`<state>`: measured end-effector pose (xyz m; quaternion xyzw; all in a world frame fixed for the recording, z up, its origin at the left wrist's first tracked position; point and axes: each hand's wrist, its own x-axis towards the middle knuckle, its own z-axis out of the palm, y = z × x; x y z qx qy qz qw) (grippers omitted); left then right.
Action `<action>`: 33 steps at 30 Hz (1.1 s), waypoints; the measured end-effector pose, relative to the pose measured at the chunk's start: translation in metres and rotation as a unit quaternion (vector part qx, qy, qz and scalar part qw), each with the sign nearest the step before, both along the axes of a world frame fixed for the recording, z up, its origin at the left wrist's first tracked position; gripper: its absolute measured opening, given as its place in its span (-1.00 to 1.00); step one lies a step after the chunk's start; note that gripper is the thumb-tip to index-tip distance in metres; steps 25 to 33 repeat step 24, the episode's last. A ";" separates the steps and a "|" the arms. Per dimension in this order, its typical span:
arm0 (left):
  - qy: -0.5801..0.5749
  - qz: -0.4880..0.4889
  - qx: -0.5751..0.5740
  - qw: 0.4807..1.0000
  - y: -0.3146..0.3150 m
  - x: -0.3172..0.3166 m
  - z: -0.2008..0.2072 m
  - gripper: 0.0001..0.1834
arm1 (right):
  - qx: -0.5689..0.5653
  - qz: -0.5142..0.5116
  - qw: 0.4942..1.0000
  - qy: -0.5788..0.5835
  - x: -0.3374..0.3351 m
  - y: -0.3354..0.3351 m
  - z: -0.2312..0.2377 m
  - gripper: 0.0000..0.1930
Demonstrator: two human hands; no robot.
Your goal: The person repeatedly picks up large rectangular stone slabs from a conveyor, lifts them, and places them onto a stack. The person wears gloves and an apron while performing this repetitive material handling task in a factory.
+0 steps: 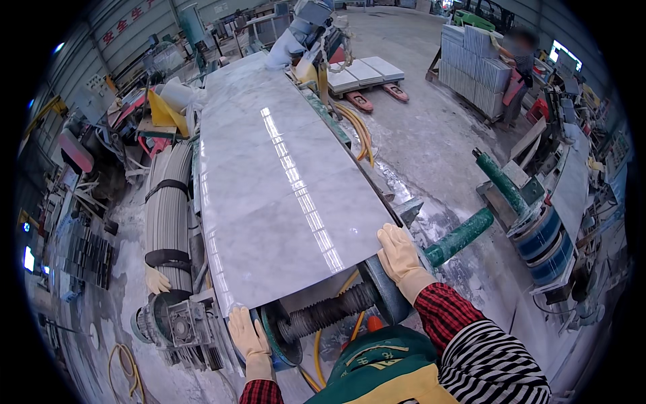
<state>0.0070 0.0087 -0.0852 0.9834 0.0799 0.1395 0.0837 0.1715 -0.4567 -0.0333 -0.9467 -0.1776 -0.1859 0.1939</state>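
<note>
A large polished grey-white stone slab (282, 182) with faint veining lies flat on a roller machine and reaches far ahead of me. At its near left corner is my left hand (250, 342), in a cream glove, fingers stretched forward and touching the slab's edge. My right hand (402, 259), gloved alike, lies with extended fingers against the near right corner. Neither hand is wrapped round the slab. Below the near edge, between my hands, runs a dark ribbed roller shaft (330, 313) with a round wheel (281, 333) at its left.
Left of the slab stand a ribbed grey cover (168, 209) and a motor (182, 323) with a loose glove (157, 279) above it. Green bars (461, 236) jut out at right. Slabs on a pallet (367, 73) are farther off; a co-worker (521, 74) stands by stacked slabs (474, 64).
</note>
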 end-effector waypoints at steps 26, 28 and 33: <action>-0.020 -0.001 0.003 1.000 -0.002 -0.008 -0.005 -0.35 | 0.002 0.000 0.999 -0.051 -0.005 -0.004 -0.014 -0.56; -0.020 -0.001 0.003 1.000 -0.002 -0.008 -0.005 -0.35 | 0.002 0.000 0.999 -0.051 -0.005 -0.004 -0.014 -0.56; -0.020 -0.001 0.003 1.000 -0.002 -0.008 -0.005 -0.35 | 0.002 0.000 0.999 -0.051 -0.005 -0.004 -0.014 -0.56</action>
